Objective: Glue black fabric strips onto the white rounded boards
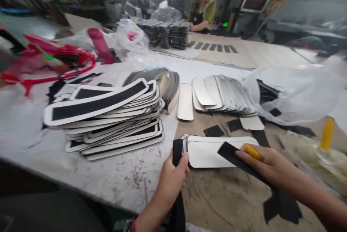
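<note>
My left hand (173, 174) is closed on a black strip (178, 152) that stands up past my fingers and hangs below my wrist. In my right hand (268, 159) a second black strip (229, 154) is pinched, along with a tool whose yellow handle (253, 151) shows between the fingers; its other end is hidden. Between the hands lie several overlapping white round-cornered panels (206, 157), with the tip of the right strip over the top one. Whether that strip touches the panel I cannot tell. Black scraps (282, 206) lie beneath my right forearm.
To the left rises a pile of white-bordered black panels (100, 105). Ahead stands a row of white panels (227, 94). A clear plastic bag (295, 94) and an upright yellow handle (326, 134) are right. A person (202, 11) works at the far table.
</note>
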### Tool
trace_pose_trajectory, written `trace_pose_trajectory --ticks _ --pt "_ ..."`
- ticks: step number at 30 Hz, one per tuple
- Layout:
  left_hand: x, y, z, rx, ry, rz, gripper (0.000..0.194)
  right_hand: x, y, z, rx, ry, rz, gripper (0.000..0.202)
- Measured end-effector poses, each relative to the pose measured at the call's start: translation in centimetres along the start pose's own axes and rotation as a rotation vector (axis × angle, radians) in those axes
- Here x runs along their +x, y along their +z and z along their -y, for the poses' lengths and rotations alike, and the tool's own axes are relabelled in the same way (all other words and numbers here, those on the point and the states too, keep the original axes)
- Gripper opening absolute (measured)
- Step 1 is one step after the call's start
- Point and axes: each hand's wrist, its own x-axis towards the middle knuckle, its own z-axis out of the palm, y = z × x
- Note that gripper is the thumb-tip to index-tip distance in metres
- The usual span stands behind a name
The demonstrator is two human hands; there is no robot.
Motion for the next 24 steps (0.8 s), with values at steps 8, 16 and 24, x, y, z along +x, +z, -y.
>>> trace_pose_trajectory --ticks 8,16,24 --pt "0.0 -1.0 -0.6 0.045 -0.009 0.031 0.034 5.1 2.9 2.9 -0.089 -0.029 0.607 0.032" --pt "0.7 -0.2 -0.5 0.056 -0.039 0.099 0.026 7.3 4.4 3.5 -0.119 -0.022 0.714 0.027" --pt "1.1 -0.4 -0.7 0.18 -0.05 0.039 0.028 8.3 5.2 4.6 -0.334 -0.061 0.806 0.025"
